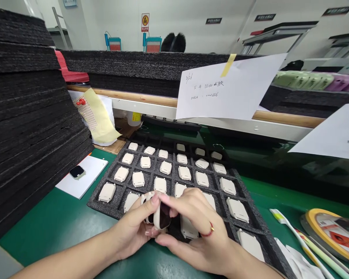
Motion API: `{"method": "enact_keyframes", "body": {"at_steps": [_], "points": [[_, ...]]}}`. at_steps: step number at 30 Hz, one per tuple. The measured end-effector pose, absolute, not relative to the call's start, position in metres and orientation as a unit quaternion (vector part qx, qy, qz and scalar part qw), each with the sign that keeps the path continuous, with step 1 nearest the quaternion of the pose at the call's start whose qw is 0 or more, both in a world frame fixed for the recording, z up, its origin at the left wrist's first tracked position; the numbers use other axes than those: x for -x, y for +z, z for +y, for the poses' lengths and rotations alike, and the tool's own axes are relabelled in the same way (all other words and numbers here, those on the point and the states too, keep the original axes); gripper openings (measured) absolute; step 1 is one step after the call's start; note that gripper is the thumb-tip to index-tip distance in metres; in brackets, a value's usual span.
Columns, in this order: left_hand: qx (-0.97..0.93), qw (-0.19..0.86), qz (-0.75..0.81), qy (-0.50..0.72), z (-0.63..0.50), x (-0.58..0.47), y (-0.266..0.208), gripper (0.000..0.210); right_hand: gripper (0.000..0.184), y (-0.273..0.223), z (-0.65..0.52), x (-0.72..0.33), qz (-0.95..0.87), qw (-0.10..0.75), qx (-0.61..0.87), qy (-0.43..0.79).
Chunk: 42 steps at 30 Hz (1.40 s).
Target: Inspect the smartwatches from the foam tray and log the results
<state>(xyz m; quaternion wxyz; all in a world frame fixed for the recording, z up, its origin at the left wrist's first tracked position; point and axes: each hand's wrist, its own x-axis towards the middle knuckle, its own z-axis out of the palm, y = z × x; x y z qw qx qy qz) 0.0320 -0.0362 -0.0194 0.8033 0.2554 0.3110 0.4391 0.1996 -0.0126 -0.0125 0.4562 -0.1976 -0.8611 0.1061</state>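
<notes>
My left hand point(133, 224) is closed around a white smartwatch case point(157, 217), held on edge with its dark glossy face turned to the right. Beside it in the same grip, a second white rounded piece with dark parts point(145, 199) shows, partly covered by my left thumb. My right hand point(200, 228) curves over the watch from the right, index finger at its upper edge and thumb near its lower edge. Both hands are above the near edge of a black foam tray point(104, 209), whose compartments hold several white watch cases point(237, 209) lying back side up.
Stacked black foam trays point(26, 131) rise at the left. A watch point(77, 172) lies on white paper point(90, 182) there. At the right are a toothbrush point(296, 236) and a yellow tape roll point(311, 223). A shelf with a handwritten sheet point(221, 97) spans the back.
</notes>
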Motion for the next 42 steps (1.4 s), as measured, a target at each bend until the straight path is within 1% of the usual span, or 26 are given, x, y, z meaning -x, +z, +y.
{"method": "enact_keyframes", "body": {"at_steps": [1, 2, 5, 8, 10, 16, 22, 27, 31, 35, 37, 42], "points": [[-0.273, 0.796, 0.316, 0.439, -0.037, -0.033, -0.02, 0.042, 0.058, -0.014, -0.013, -0.199, -0.86, 0.443, 0.218, 0.126], [-0.281, 0.79, 0.32, 0.441, -0.037, -0.034, -0.02, 0.043, 0.061, -0.016, -0.013, -0.198, -0.858, 0.435, 0.234, 0.144], [-0.242, 0.791, 0.334, 0.452, -0.035, -0.034, -0.022, 0.045, 0.052, -0.015, -0.012, -0.198, -0.84, 0.447, 0.245, 0.184], [-0.178, 0.8, 0.341, 0.461, -0.032, -0.032, -0.023, 0.044, 0.053, -0.012, -0.008, -0.2, -0.822, 0.479, 0.233, 0.201], [-0.156, 0.801, 0.348, 0.461, -0.031, -0.03, -0.022, 0.044, 0.052, -0.01, -0.006, -0.201, -0.821, 0.483, 0.226, 0.205], [-0.183, 0.823, 0.338, 0.419, -0.034, -0.028, -0.02, 0.053, 0.051, -0.009, -0.004, -0.201, -0.834, 0.48, 0.202, 0.181], [-0.216, 0.797, 0.353, 0.439, -0.033, -0.028, -0.023, 0.047, 0.051, -0.008, -0.005, -0.201, -0.837, 0.477, 0.202, 0.176], [-0.242, 0.767, 0.367, 0.467, -0.033, -0.03, -0.022, 0.047, 0.055, -0.012, -0.004, -0.201, -0.834, 0.493, 0.202, 0.142], [-0.237, 0.752, 0.374, 0.488, -0.032, -0.03, -0.022, 0.038, 0.059, -0.012, -0.005, -0.201, -0.835, 0.498, 0.2, 0.119], [-0.228, 0.783, 0.371, 0.445, -0.032, -0.028, -0.024, 0.046, 0.06, -0.011, -0.005, -0.2, -0.833, 0.498, 0.21, 0.115], [-0.233, 0.783, 0.374, 0.439, -0.032, -0.027, -0.025, 0.047, 0.059, -0.01, -0.004, -0.2, -0.834, 0.498, 0.208, 0.114], [-0.235, 0.757, 0.388, 0.471, -0.034, -0.029, -0.02, 0.048, 0.052, -0.013, -0.001, -0.2, -0.838, 0.491, 0.206, 0.123]]}}
